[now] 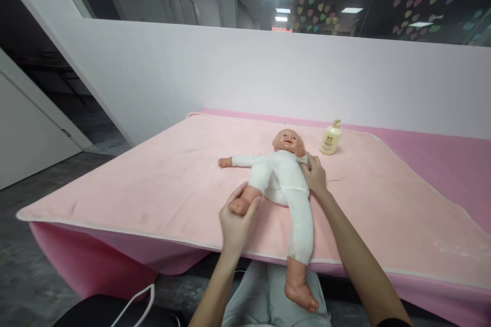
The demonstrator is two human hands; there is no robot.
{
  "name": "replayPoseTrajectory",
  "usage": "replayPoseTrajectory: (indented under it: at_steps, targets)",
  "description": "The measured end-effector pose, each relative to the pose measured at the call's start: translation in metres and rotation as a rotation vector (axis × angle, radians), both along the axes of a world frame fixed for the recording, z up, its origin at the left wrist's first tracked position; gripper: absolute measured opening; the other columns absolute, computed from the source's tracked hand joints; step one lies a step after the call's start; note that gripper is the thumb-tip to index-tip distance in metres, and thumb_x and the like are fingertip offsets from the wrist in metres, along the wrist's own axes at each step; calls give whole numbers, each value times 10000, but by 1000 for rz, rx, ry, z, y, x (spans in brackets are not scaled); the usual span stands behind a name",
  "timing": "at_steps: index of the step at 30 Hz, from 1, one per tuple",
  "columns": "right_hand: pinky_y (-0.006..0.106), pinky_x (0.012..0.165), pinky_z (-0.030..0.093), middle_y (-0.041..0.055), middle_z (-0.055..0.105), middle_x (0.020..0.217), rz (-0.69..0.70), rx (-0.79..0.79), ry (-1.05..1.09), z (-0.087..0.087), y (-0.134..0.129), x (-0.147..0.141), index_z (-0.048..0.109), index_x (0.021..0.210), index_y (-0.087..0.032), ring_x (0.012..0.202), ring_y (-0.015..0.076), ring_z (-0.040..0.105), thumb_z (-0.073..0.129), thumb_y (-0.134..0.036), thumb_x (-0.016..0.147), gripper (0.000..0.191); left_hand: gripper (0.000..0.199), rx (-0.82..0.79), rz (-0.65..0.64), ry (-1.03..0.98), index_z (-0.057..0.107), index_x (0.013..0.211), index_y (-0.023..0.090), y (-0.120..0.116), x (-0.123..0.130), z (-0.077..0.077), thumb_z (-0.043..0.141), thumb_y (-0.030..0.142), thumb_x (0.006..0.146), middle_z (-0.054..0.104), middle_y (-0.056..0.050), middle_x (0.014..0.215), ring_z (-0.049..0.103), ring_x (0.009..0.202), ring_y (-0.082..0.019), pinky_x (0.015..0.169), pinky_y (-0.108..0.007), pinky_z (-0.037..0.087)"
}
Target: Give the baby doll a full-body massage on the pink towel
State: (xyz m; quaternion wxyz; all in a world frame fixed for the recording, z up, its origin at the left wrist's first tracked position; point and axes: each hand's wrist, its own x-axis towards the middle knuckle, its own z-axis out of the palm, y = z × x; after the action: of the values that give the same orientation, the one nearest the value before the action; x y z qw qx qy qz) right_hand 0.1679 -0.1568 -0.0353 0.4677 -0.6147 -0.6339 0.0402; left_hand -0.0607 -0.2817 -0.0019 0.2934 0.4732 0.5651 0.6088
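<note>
A baby doll (286, 176) with a white cloth body lies on its back on a pink blanket (164, 173), head toward the wall. My left hand (236, 225) is wrapped round the lower leg of the bent leg on the left, just above its foot. My right hand (315, 173) grips the doll's arm on the right, near its side; that arm is folded up with its hand by the head. The other arm stretches out to the left. The doll's straight leg hangs past the table edge, its foot above my lap.
A pale yellow pump bottle (330, 139) stands at the back, right of the doll's head. A white wall (238, 71) with a window above rises behind the table. A dark seat (115, 311) with a white cable (143, 294) is at the lower left.
</note>
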Motion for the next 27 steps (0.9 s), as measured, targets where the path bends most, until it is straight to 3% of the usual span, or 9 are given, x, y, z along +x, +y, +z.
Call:
replayPoseTrajectory:
  at_steps: [2,5,10,14,16,19,22,25,27]
  targets:
    - [254,589,391,50,544,997,42,-32,-193,3,-3,-2,539,1209,-251,724,161,523,449,-282,803,417,481,37,-115,24,598,1114,138,19,18,4,673,328,680,632,-117,1137,595,1037,-255,903,-370,479]
    - [250,555,380,54,537,1005,41,-49,-312,5,-6,-3,533,1233,-256,715,162,523,432,-275,813,432,445,76,-272,95,573,1161,172,34,44,0,623,283,733,625,-95,1158,587,1059,-236,922,-367,468]
    - [260,594,417,54,524,1027,32,-59,-241,4,-6,-2,507,1254,-265,722,158,532,423,-269,820,442,409,130,-288,137,563,1173,236,29,61,-4,588,285,767,610,-58,1185,568,1093,-224,952,-362,447]
    - [278,650,465,44,551,942,5,-31,129,0,0,2,534,1163,-230,767,161,554,468,-351,813,377,444,80,-135,42,592,1114,146,9,35,1,649,327,713,621,-106,1157,576,1075,-251,956,-375,449]
    - [263,554,471,24,562,807,-52,-75,401,-3,5,7,545,1051,-201,653,145,553,474,-401,814,318,469,56,-17,27,602,1092,136,-8,13,0,664,365,687,636,-107,1119,586,1051,-263,937,-378,460]
    - [227,374,404,-36,494,570,-173,-245,797,-5,11,18,505,918,-186,410,109,457,469,-409,824,244,532,-79,102,7,610,1091,142,-41,-22,-9,696,404,636,657,-92,1053,611,991,-267,915,-375,466]
    - [213,356,405,-62,444,472,-219,-354,1086,-7,14,28,475,834,-189,351,97,426,480,-354,830,165,556,-258,163,29,628,1068,156,-69,-45,-25,720,431,594,670,-74,1009,622,949,-260,882,-354,476]
    - [214,374,420,-63,446,465,-205,-348,1153,-6,13,30,478,818,-193,358,96,438,499,-341,817,150,576,-312,144,22,620,1088,154,-77,-48,-35,718,442,598,678,-66,983,622,954,-256,886,-346,468]
    - [227,365,406,-59,455,484,-202,-294,1026,-4,10,26,501,853,-192,360,104,434,487,-367,814,180,565,-265,112,6,619,1093,150,-68,-41,-33,713,430,611,678,-75,997,620,972,-258,886,-342,470]
